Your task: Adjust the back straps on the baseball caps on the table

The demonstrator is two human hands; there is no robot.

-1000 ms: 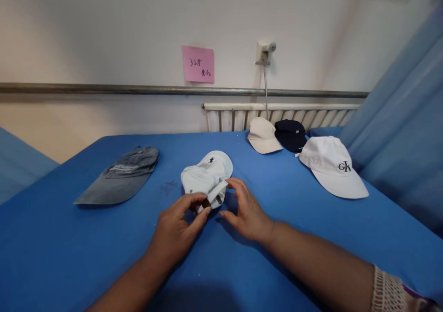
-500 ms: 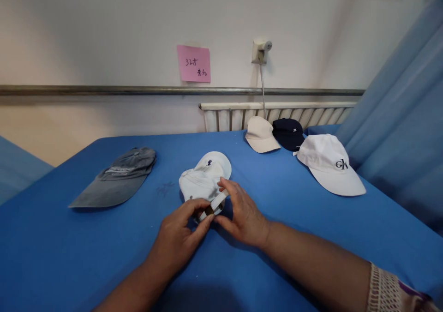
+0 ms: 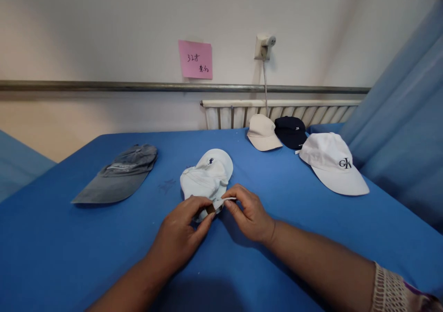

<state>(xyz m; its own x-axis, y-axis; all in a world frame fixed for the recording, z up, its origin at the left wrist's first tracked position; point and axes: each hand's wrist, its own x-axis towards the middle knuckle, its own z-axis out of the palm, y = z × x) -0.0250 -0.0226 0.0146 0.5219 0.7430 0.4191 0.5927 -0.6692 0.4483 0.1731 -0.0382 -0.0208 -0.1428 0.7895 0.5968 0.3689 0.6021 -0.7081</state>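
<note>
A pale, off-white baseball cap (image 3: 204, 179) with a small dark emblem lies on the blue-covered bed, its brim pointing away from me and its back strap towards me. My left hand (image 3: 185, 226) pinches the brownish buckle (image 3: 210, 208) of that strap between thumb and fingers. Between the thumb and fingers of my right hand (image 3: 249, 215) is the free end of the white strap (image 3: 226, 200), held out to the right of the buckle. Part of the cap's back edge is hidden behind my fingers.
A grey cap (image 3: 119, 173) lies to the left. At the back right are a beige cap (image 3: 263, 133), a navy cap (image 3: 291, 132) and a white cap (image 3: 332, 162) with black letters. Behind the bed stand a radiator (image 3: 224, 116) and rail (image 3: 138, 86); a blue curtain (image 3: 404, 109) hangs right.
My right hand has gone from spread fingers beside the raised strap to a pinch on its end. The strap end now points right. My left hand keeps its hold on the buckle.
</note>
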